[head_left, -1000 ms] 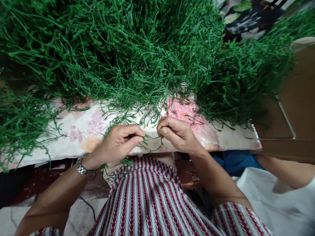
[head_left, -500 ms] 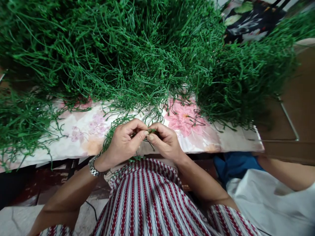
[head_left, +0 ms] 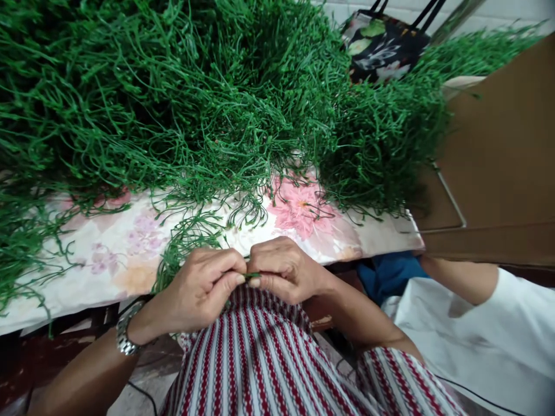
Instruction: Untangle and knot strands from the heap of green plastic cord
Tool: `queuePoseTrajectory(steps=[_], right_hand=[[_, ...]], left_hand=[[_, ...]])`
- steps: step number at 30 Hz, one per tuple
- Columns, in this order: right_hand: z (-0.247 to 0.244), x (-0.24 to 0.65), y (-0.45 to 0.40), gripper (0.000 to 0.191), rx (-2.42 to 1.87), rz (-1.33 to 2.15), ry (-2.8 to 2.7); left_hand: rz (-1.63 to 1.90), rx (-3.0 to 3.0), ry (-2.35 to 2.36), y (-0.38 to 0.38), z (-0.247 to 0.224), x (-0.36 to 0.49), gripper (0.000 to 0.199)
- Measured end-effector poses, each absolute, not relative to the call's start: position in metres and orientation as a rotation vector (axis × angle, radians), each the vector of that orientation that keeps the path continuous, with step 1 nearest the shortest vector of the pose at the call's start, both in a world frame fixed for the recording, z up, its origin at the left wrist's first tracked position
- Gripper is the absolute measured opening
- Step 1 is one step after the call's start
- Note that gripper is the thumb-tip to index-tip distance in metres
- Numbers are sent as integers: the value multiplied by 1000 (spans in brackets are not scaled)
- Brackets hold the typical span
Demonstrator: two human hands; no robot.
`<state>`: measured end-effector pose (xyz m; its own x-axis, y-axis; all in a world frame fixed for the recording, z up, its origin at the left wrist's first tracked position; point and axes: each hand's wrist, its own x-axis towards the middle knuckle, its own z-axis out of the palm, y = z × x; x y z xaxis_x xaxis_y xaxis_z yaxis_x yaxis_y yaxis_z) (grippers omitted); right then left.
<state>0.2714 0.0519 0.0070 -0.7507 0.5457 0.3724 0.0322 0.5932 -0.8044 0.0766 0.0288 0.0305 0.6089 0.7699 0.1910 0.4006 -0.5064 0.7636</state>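
1. A green stem (head_left: 252, 275) lies between both hands' fingertips, below the frame's centre, its short visible part running sideways; neither hand is clearly nearer.
2. The left hand (head_left: 206, 289) and right hand (head_left: 284, 270) are closed, each pinching the stem, thumb to finger.
3. Above the left hand, loose stems (head_left: 191, 231) lie on flowered cloth (head_left: 143, 277); a green pile (head_left: 182, 110) fills the upper left; a cardboard box (head_left: 498, 156) stands right.

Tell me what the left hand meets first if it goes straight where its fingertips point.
Probably the right hand, just ahead at the green stem; whether the hands touch is unclear.
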Motion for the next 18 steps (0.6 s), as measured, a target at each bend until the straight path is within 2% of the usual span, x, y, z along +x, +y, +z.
queuePoseTrajectory(steps=[3, 5, 9, 12, 14, 18], right_hand=[[17, 302, 44, 21, -533, 1094, -2119], [21, 335, 41, 15, -728, 960, -1987], [22, 402, 45, 4, -1370, 263, -1986], [16, 429, 55, 21, -1651, -278, -2146], [11, 435, 60, 26, -1707, -457, -2143], [5, 432, 65, 20, -1660, -515, -2122]], left_hand=[[911, 1968, 1083, 25, 33, 63, 12], [1140, 1775, 1332, 25, 34, 51, 10], [948, 1735, 1299, 33, 27, 40, 6], [1018, 1537, 1281, 43, 18, 47, 5], [1039, 1416, 1262, 49, 15, 54, 6], [1013, 1337, 1174, 56, 15, 63, 7]])
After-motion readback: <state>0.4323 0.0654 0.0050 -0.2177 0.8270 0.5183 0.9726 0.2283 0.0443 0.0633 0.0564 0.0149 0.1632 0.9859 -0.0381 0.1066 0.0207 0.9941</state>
